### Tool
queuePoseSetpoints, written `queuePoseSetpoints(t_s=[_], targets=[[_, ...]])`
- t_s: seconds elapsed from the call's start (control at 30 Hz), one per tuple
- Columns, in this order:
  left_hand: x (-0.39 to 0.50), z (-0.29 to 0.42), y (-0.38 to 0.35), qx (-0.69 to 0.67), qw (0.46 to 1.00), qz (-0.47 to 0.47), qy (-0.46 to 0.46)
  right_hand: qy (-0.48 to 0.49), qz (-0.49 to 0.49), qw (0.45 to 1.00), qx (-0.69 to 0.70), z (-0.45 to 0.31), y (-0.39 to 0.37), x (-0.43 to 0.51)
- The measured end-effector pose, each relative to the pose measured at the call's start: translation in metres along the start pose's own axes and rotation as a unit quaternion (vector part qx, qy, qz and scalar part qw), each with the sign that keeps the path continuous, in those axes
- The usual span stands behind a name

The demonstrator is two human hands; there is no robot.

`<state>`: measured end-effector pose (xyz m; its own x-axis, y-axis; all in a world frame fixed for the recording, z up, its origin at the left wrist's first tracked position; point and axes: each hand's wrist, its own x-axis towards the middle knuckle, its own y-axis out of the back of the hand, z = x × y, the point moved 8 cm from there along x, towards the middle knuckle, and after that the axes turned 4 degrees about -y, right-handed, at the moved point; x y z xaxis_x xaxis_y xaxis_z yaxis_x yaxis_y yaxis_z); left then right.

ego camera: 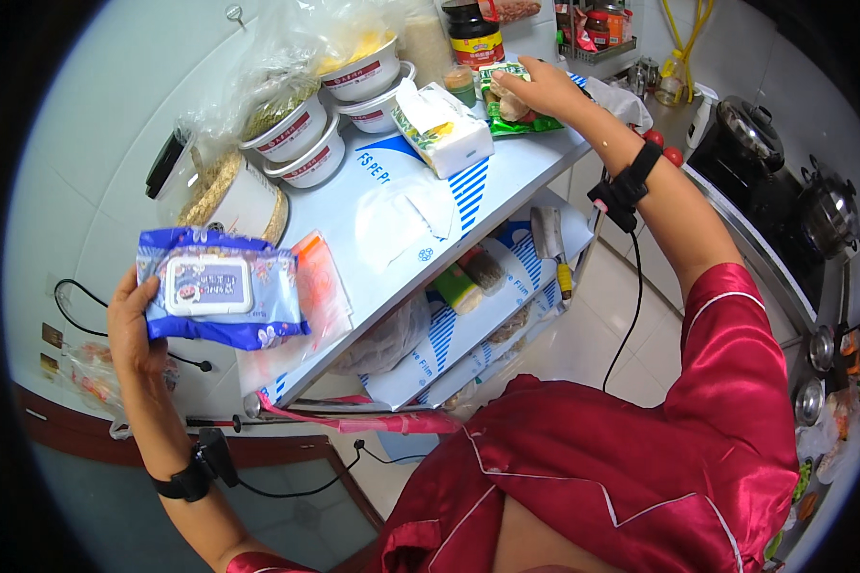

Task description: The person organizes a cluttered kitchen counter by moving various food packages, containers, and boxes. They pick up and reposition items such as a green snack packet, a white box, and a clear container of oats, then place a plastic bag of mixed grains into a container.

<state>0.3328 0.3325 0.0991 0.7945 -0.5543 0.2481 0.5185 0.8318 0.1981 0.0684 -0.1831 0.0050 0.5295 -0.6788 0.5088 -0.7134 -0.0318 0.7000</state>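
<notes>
My left hand grips one end of a blue soft pack of wet wipes with a white flip lid. The pack is held up in front of the shelf top's left end. At the far right of that top, my right hand reaches over a green food packet, thumb and forefinger apart. A pale knobbly piece, like ginger, shows on the packet beside my thumb; whether it is touched I cannot tell. A white pack of tissues stands left of the packet.
Stacked white tubs and a jar of oats line the wall. An orange-edged plastic bag lies near the front edge. A cleaver rests on the lower shelf. A black cable hangs from my right wrist. Pots stand at right.
</notes>
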Motion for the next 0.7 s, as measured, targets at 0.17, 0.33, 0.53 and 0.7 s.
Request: queuePoseSetpoints(t_s=[0.17, 0.33, 0.53, 0.7], targets=[[0.019, 0.048, -0.080, -0.122, 0.981, -0.143, -0.040, 0.137, 0.040, 0.968, 0.205, -0.060, 0.029, -0.042], [0.052, 0.070, -0.172, -0.224, 0.941, -0.247, -0.055, -0.052, -0.243, 0.814, 0.524, -0.083, 0.007, -0.083], [0.088, 0.066, -0.276, -0.220, 0.931, -0.287, -0.051, -0.088, -0.289, 0.682, 0.666, -0.082, 0.025, -0.099], [0.109, 0.053, -0.331, -0.082, 0.943, -0.314, -0.080, -0.148, -0.195, 0.734, 0.633, -0.043, 0.036, -0.092]])
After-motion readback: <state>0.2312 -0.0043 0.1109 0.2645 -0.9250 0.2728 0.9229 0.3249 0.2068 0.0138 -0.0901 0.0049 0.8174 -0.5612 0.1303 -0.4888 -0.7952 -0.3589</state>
